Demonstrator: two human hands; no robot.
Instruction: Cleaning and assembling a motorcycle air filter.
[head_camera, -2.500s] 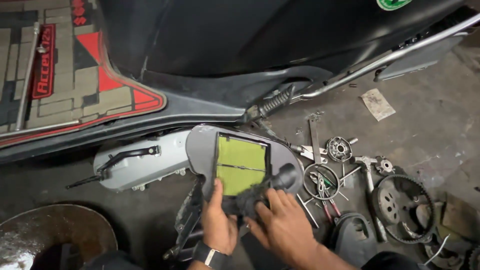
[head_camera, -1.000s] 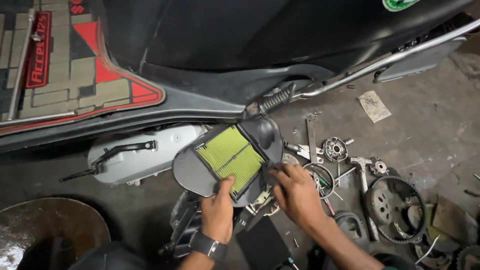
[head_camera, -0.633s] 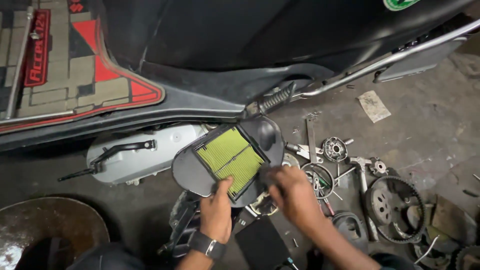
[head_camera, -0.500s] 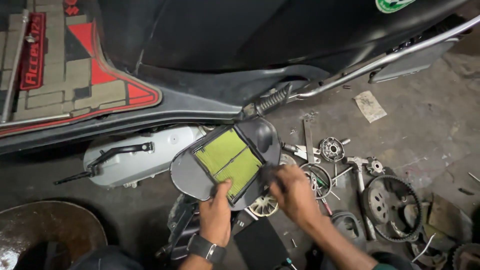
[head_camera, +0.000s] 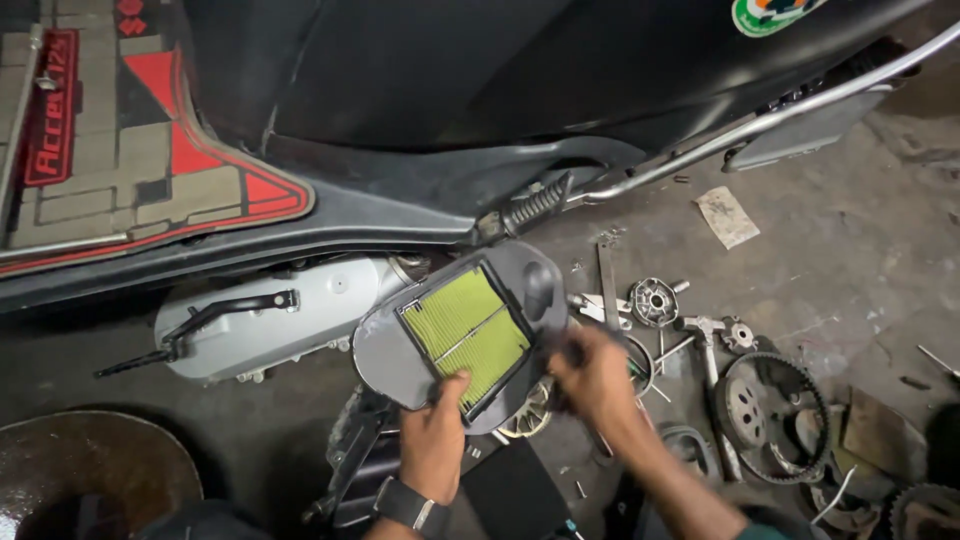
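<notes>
A grey air-filter housing (head_camera: 385, 355) with a yellow-green pleated filter element (head_camera: 465, 330) is held tilted above the floor, beside the scooter's silver engine case (head_camera: 270, 320). My left hand (head_camera: 435, 445), with a watch on the wrist, grips the housing's lower edge, thumb on the filter frame. My right hand (head_camera: 600, 380) is blurred at the housing's right edge, fingers curled, touching or very near it. Whether it holds the housing or a small dark object is unclear.
A black scooter body (head_camera: 450, 90) with a red-patterned footboard mat (head_camera: 130, 150) fills the top. A toothed gear ring (head_camera: 770, 405), a hammer (head_camera: 705, 335) and small metal parts (head_camera: 655, 300) lie on the concrete at right. A round dark pan (head_camera: 90, 470) sits bottom left.
The housing has turned clockwise and shifted slightly right. My right hand moved from its lower edge to its right side; my left hand keeps its grip underneath.
</notes>
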